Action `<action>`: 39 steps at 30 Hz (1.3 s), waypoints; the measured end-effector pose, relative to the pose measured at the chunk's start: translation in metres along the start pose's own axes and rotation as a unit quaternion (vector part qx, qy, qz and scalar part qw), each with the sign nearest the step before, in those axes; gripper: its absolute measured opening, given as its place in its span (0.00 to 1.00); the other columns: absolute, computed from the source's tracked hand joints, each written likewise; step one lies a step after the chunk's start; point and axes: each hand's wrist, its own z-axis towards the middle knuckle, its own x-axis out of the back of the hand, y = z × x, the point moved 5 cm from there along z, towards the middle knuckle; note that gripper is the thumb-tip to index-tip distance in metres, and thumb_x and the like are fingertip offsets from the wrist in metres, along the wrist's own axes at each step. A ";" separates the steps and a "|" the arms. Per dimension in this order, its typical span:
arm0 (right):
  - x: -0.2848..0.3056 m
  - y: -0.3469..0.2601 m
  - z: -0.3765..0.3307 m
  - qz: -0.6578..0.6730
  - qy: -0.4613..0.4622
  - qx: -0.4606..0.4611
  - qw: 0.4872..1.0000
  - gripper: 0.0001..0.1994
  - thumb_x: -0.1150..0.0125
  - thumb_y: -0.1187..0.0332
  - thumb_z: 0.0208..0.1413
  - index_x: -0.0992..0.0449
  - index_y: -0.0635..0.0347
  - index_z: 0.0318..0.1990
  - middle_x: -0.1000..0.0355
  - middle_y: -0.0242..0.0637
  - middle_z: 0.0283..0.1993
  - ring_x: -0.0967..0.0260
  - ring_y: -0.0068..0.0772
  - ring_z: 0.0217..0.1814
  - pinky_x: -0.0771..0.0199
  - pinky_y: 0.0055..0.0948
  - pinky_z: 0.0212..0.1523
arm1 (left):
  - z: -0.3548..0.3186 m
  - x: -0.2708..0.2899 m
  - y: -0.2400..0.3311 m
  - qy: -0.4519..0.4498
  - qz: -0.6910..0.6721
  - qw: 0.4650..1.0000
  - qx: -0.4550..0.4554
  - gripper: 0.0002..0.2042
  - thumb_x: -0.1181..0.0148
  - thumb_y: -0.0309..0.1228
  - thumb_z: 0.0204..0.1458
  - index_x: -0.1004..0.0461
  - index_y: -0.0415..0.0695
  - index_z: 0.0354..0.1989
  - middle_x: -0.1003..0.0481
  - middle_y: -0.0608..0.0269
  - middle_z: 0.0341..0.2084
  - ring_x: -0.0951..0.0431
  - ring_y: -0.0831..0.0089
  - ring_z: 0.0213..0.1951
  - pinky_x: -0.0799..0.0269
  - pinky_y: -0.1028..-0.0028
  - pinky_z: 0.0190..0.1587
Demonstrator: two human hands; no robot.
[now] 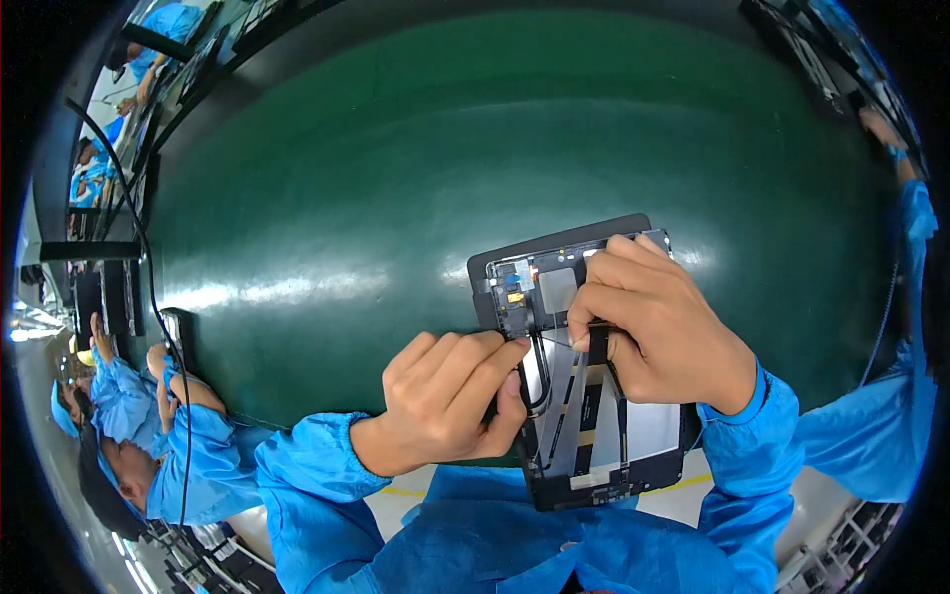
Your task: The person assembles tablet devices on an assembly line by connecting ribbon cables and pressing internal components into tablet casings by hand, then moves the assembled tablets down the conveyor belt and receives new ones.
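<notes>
An opened tablet (pixel 648 426) lies tilted at the table's near edge, its inside facing up with circuit parts, silvery panels and black flat cables. Its upper end rests over a dark grey flat plate (pixel 569 238). My left hand (pixel 450 396) is closed at the tablet's left side, index fingertip on the inner edge and thumb tucked below; what it pinches is hidden. Over the middle of the tablet, my right hand (pixel 658 317) pinches a black flat cable (pixel 597 346) between thumb and fingers. A thin dark line runs between both hands' fingertips.
A green table mat (pixel 396 198) spreads ahead and to the left. A black cable (pixel 148 247) hangs down at the left. People in blue work clothes sit at the left (pixel 148 445), and a blue sleeve (pixel 871 436) shows close by at the right.
</notes>
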 end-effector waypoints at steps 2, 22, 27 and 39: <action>-0.002 0.000 -0.001 0.002 0.006 0.005 1.000 0.14 0.38 0.84 0.38 0.23 0.55 0.34 0.35 0.39 0.36 0.36 0.49 0.45 0.39 0.46 0.44 | 0.001 -0.001 0.007 -0.010 0.023 1.000 -0.009 0.16 0.34 0.23 0.46 0.13 0.36 0.45 0.18 0.55 0.34 0.22 0.65 0.26 0.33 0.68 0.28; 0.027 -0.006 -0.009 0.033 0.125 0.043 0.991 0.12 0.34 0.82 0.40 0.21 0.57 0.34 0.32 0.36 0.28 0.35 0.42 0.33 0.36 0.40 0.33 | 0.008 0.000 0.013 -0.029 0.074 0.996 -0.036 0.13 0.34 0.26 0.52 0.15 0.33 0.44 0.18 0.51 0.35 0.20 0.64 0.26 0.29 0.67 0.28; 0.038 0.004 -0.014 0.064 0.117 -0.016 0.991 0.14 0.33 0.83 0.43 0.21 0.59 0.40 0.33 0.36 0.22 0.35 0.40 0.23 0.40 0.40 0.26 | 0.007 -0.004 -0.015 0.001 0.008 0.998 -0.065 0.12 0.34 0.25 0.48 0.14 0.36 0.40 0.20 0.57 0.30 0.23 0.65 0.25 0.31 0.67 0.26; 0.053 0.018 -0.020 0.166 0.060 -0.093 0.980 0.23 0.41 0.82 0.42 0.26 0.62 0.51 0.34 0.36 0.17 0.39 0.32 0.17 0.48 0.36 0.25 | 0.034 -0.007 -0.011 -0.154 0.006 0.979 -0.134 0.20 0.31 0.39 0.47 0.09 0.51 0.50 0.26 0.65 0.34 0.27 0.62 0.37 0.33 0.58 0.44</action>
